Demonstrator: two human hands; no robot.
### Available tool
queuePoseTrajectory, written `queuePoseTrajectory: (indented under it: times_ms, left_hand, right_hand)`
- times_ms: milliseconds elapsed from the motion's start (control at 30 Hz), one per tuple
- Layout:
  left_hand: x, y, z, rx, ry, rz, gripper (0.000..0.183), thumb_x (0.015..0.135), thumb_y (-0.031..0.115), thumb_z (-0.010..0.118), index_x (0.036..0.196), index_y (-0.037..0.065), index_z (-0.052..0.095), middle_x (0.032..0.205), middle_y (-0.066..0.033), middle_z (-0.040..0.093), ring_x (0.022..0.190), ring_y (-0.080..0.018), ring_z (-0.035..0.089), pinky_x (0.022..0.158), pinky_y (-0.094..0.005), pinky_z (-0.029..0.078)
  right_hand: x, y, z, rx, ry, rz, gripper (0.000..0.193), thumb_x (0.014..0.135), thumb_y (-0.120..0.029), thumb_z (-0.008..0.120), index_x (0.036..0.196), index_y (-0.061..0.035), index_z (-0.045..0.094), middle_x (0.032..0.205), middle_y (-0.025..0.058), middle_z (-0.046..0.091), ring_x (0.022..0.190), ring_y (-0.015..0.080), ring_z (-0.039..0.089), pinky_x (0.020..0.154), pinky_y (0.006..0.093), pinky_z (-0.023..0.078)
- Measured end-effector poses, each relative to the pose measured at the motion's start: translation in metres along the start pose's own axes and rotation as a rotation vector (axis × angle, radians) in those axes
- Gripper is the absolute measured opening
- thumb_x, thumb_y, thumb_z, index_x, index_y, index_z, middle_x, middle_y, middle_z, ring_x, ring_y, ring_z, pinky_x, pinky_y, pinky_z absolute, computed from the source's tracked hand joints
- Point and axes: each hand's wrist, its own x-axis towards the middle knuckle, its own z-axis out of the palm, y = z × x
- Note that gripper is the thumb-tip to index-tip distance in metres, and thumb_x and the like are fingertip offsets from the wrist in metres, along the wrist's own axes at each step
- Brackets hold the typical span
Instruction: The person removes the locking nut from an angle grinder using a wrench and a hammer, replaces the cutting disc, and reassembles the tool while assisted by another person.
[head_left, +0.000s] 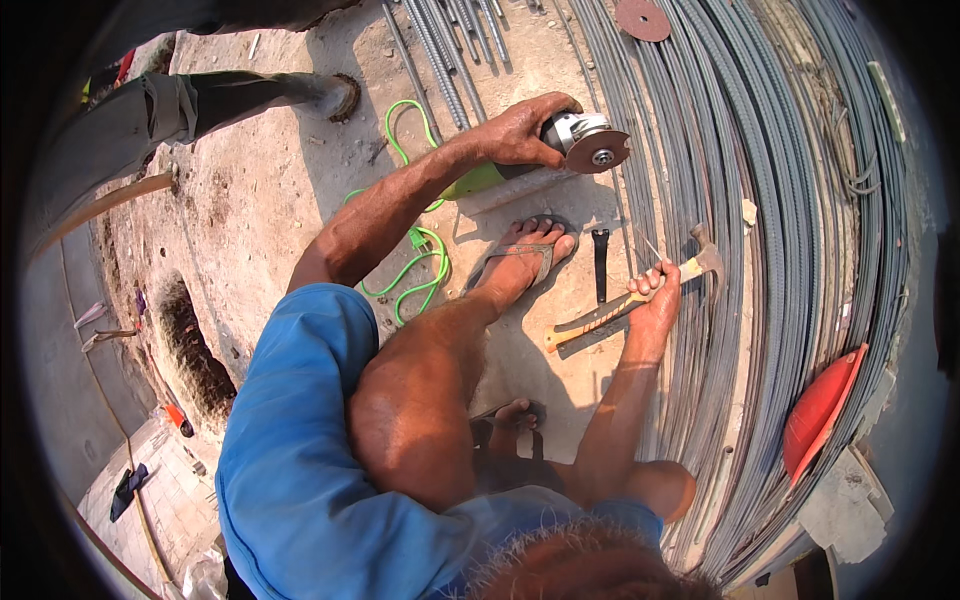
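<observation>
My left hand [525, 130] is closed around the metal head of an angle grinder [575, 128], with a brown cutting disc [597, 150] fitted and facing up. The grinder's green body [475, 180] lies partly behind my left forearm. In my right hand [655, 285] is a claw hammer [690, 268], gripped on the handle near its head; the orange and black handle end points left. A thin pointed piece sticks up beside those fingers, too small to name. Between both hands, a slim black tool [600, 265] lies on the ground.
Long steel bars [770, 200] run along the right, more bars [440, 50] at the top. A loose brown disc [642, 20] and a red curved thing [820, 412] lie on them. Bright green cord [437, 270] loops by my sandalled foot [525, 250]. Another person's grey-clothed limb [230, 105] is upper left.
</observation>
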Motion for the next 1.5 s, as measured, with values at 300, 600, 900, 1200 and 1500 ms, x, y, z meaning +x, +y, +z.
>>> queuePoseTrajectory:
  times_ms: [300, 600, 900, 1200, 1500]
  left_hand:
    - [0.001, -0.003, -0.001, 0.026, -0.007, 0.014, 0.081, 0.066, 0.026, 0.084, 0.137, 0.004, 0.052, 0.126, -0.0175, 0.056, 0.124, -0.0333, 0.055, 0.109, -0.0462, 0.044]
    - [0.001, 0.001, -0.002, 0.061, 0.02, 0.038, 0.081, 0.068, 0.03, 0.085, 0.137, 0.003, 0.05, 0.128, -0.0176, 0.055, 0.126, -0.0333, 0.054, 0.108, -0.0434, 0.043]
    - [0.003, -0.004, 0.007, 0.117, 0.084, 0.131, 0.077, 0.066, 0.021, 0.087, 0.133, 0.003, 0.053, 0.123, -0.0169, 0.058, 0.122, -0.0335, 0.057, 0.105, -0.0441, 0.047]
    - [0.002, 0.0, 0.015, 0.197, 0.131, 0.151, 0.073, 0.064, 0.022, 0.085, 0.128, 0.002, 0.057, 0.119, -0.0174, 0.061, 0.115, -0.0368, 0.058, 0.102, -0.0465, 0.047]
    - [0.007, -0.007, 0.005, 0.092, 0.038, 0.084, 0.078, 0.065, 0.016, 0.086, 0.134, 0.003, 0.054, 0.126, -0.016, 0.058, 0.122, -0.0318, 0.056, 0.107, -0.0421, 0.044]
  right_hand:
    - [-0.009, -0.003, 0.008, 0.016, 0.035, -0.009, 0.02, 0.092, -0.021, 0.067, 0.082, -0.0099, 0.054, 0.065, -0.0018, 0.043, 0.052, 0.0115, 0.041, 0.051, 0.0341, 0.042]
    - [-0.005, -0.007, 0.0, 0.036, -0.031, 0.015, 0.018, 0.093, -0.023, 0.063, 0.089, -0.0083, 0.054, 0.068, -0.0025, 0.039, 0.055, 0.0111, 0.039, 0.055, 0.0326, 0.041]
    - [-0.003, -0.006, 0.0, 0.063, 0.017, 0.041, 0.019, 0.092, -0.022, 0.066, 0.085, -0.0094, 0.054, 0.067, -0.0019, 0.041, 0.055, 0.0128, 0.04, 0.056, 0.0343, 0.04]
    - [-0.005, -0.001, 0.009, 0.028, 0.025, 0.044, 0.021, 0.093, -0.019, 0.064, 0.08, -0.0102, 0.051, 0.065, -0.0018, 0.042, 0.052, 0.0132, 0.042, 0.053, 0.0356, 0.04]
    - [-0.004, 0.001, 0.01, 0.019, 0.033, 0.041, 0.019, 0.093, -0.018, 0.064, 0.082, -0.0099, 0.051, 0.065, -0.0022, 0.042, 0.051, 0.0131, 0.042, 0.053, 0.0357, 0.041]
